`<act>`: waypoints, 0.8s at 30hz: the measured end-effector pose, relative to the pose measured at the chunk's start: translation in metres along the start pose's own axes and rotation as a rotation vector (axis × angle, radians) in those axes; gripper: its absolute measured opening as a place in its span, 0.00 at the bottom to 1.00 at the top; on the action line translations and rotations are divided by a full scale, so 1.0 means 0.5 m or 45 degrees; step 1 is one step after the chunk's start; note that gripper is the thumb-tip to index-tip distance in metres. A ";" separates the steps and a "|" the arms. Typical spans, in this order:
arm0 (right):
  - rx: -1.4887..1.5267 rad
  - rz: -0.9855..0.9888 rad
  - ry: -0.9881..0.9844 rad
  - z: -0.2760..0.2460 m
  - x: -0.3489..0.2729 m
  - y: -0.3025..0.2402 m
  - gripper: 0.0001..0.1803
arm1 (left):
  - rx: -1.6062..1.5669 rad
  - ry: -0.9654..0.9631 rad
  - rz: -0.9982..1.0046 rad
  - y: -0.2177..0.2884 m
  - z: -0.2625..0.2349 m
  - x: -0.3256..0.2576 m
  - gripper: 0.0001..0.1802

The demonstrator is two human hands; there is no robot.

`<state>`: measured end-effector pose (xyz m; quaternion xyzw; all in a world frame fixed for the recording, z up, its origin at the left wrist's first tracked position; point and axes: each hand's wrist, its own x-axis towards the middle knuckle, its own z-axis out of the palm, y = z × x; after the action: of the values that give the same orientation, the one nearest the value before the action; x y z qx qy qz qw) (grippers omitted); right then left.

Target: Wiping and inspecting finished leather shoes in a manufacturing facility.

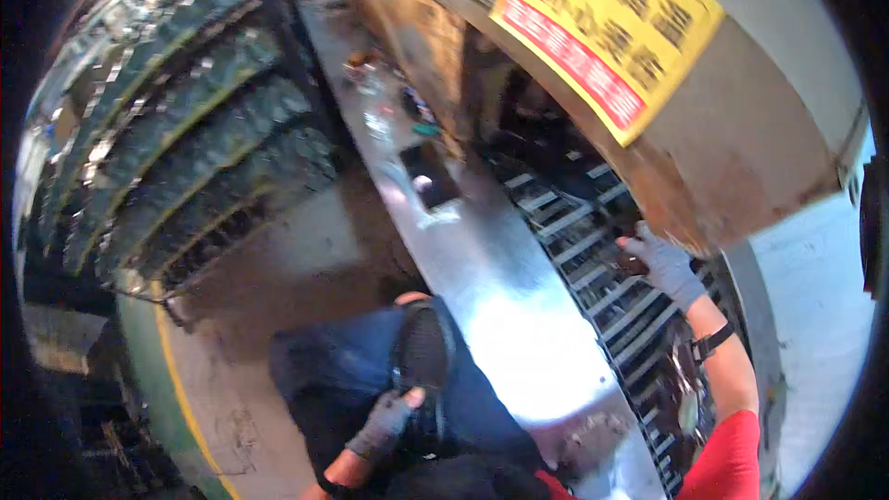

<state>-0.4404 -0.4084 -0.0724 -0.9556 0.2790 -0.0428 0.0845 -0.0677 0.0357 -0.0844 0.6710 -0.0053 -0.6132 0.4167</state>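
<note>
My L hand grips blk pc. R hand half-curled at dk pc, nr R edge of rack; can't tell if held.

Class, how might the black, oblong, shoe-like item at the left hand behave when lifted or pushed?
The black shoe-like item looks fairly stiff, its outline even beyond the gray-gloved left hand. Its dull surface suggests little slipping; its elongated shape seems unlikely to tumble endwise.

Right of the metal bench, a machine hood bears a yellow-and-red label. Left of the bench stands a tiered rack; also left of it, a yellow line edges a green floor strip.
</note>
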 end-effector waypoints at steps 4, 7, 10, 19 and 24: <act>-0.306 -0.283 -0.102 -0.067 -0.180 -0.088 0.21 | -0.169 -0.281 0.078 0.007 0.005 0.011 0.18; -0.276 0.062 0.149 -0.055 -0.175 -0.144 0.29 | -0.243 -0.208 0.219 -0.017 0.006 0.003 0.18; 0.026 0.973 0.743 0.034 -0.168 -0.108 0.39 | -0.333 -0.311 0.319 -0.033 0.010 -0.008 0.18; 1.642 1.058 0.422 0.058 -0.223 -0.127 0.33 | 0.106 -0.262 0.757 -0.041 -0.024 -0.058 0.26; 2.033 0.943 0.117 -0.005 -0.219 -0.424 0.35 | 0.343 0.038 1.381 0.042 -0.057 -0.075 0.30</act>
<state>-0.4210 -0.1736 -0.0344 -0.4569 0.4607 -0.2332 0.7243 -0.0427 0.0575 -0.0446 0.6281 -0.4223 -0.2953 0.5831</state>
